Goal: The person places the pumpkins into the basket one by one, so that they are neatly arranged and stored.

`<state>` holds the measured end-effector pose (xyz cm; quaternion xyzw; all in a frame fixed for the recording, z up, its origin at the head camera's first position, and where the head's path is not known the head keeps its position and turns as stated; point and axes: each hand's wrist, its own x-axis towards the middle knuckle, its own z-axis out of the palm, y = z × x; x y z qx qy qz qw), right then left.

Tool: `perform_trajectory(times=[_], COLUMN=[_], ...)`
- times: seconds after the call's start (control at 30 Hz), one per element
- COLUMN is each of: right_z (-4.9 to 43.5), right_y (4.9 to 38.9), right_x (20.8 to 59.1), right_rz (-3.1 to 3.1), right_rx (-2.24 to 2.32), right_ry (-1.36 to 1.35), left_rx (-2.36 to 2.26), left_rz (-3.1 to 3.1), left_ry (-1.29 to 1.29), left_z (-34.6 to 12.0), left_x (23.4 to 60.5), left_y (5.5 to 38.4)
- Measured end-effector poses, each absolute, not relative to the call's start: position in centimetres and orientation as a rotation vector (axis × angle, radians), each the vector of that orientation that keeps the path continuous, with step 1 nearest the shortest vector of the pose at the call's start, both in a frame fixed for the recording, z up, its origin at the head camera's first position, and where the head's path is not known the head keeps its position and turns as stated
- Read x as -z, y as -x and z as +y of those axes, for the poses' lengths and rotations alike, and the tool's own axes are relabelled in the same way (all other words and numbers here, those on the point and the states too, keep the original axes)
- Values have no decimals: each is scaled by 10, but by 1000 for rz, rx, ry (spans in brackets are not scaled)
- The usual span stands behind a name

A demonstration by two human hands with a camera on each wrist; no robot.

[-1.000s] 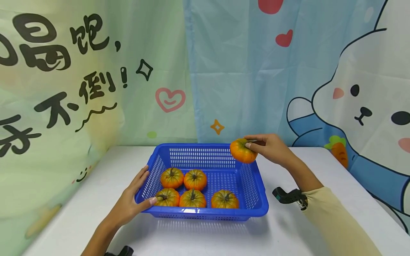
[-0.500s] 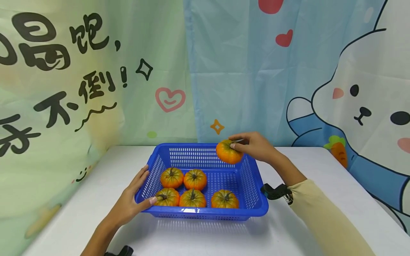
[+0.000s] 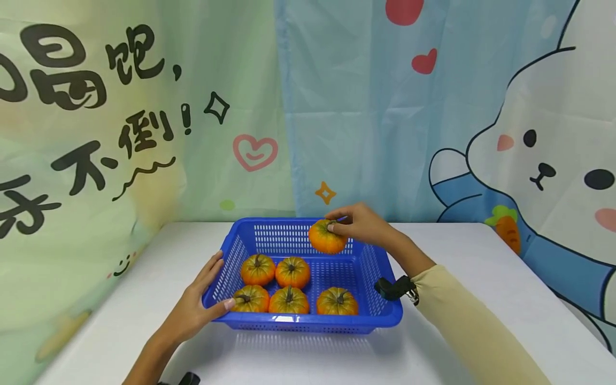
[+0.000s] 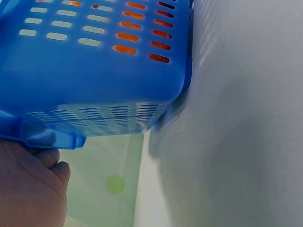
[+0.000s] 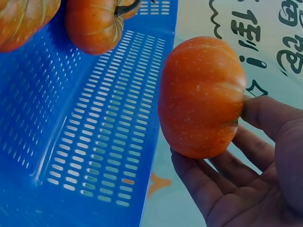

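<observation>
My right hand (image 3: 362, 226) pinches a small orange pumpkin (image 3: 327, 237) from above, thumb by its stem. It hangs over the back part of the blue plastic basket (image 3: 332, 320). In the right wrist view the held pumpkin (image 5: 202, 97) shows its ribbed side, with fingers curled beneath and the thumb on top. My left hand (image 3: 197, 305) grips the basket's left rim, thumb over the front corner and fingers spread along the side. Several more pumpkins (image 3: 289, 300) sit inside, grouped at the left. One pumpkin (image 3: 337, 301) stands apart at the front, right of the middle.
The basket stands on a white table (image 3: 269, 363). Behind it hangs a printed curtain (image 3: 337, 139) with a cartoon bear and lettering. A black strap (image 3: 394, 289) is on the right wrist. The basket's slotted side wall (image 4: 94, 71) fills much of the left wrist view.
My right hand has carried its pumpkin leftward from the basket's back right corner, dipping slightly lower. My left hand and the basket have stayed in place.
</observation>
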<state>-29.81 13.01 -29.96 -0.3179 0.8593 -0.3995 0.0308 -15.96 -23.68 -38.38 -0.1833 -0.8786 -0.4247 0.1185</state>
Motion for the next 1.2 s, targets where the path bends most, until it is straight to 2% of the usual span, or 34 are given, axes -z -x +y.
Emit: perform_trajectory(times=[0.53,1.2], right_z=[122,114], right_y=[313,320], right_x=[315,333], right_rz=[2550,2492], right_rx=[996,785], right_ry=[1073,958], left_rx=[1241,1229], left_rz=[-2580,-2573], left_ry=[527,539], left_z=[-235,-237], left_x=[383,385], left_y=[162,160])
